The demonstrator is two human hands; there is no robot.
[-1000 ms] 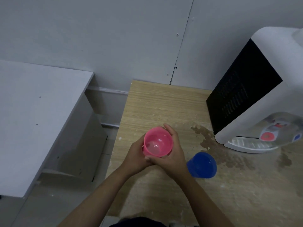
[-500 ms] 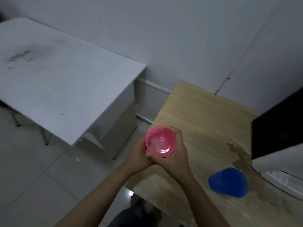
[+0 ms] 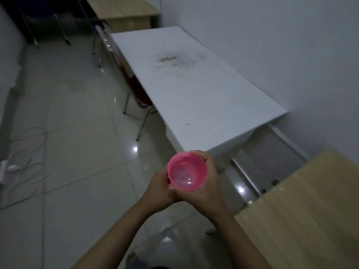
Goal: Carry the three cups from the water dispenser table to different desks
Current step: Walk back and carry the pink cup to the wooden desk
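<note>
An upright pink cup [image 3: 186, 174] is clasped between both hands in mid-air over the tiled floor, its opening toward me and water in the bottom. My left hand [image 3: 158, 189] wraps its left side and my right hand [image 3: 207, 188] wraps its right side and back. A white desk [image 3: 194, 88] stretches ahead, its near corner just beyond the cup. The wooden dispenser table [image 3: 303, 220] shows only a corner at the lower right. The blue cup and the dispenser are out of view.
A chair with a red seat [image 3: 138, 90] is tucked under the white desk's left edge. Another wooden desk [image 3: 124, 10] stands at the far end. White cables and a power strip [image 3: 11, 167] lie on the glossy floor at left. A wall runs along the right.
My view has swung left, away from the wooden table. The pink cup in both hands now hangs over the floor near the white desk. Blue cup and dispenser have left the frame.
</note>
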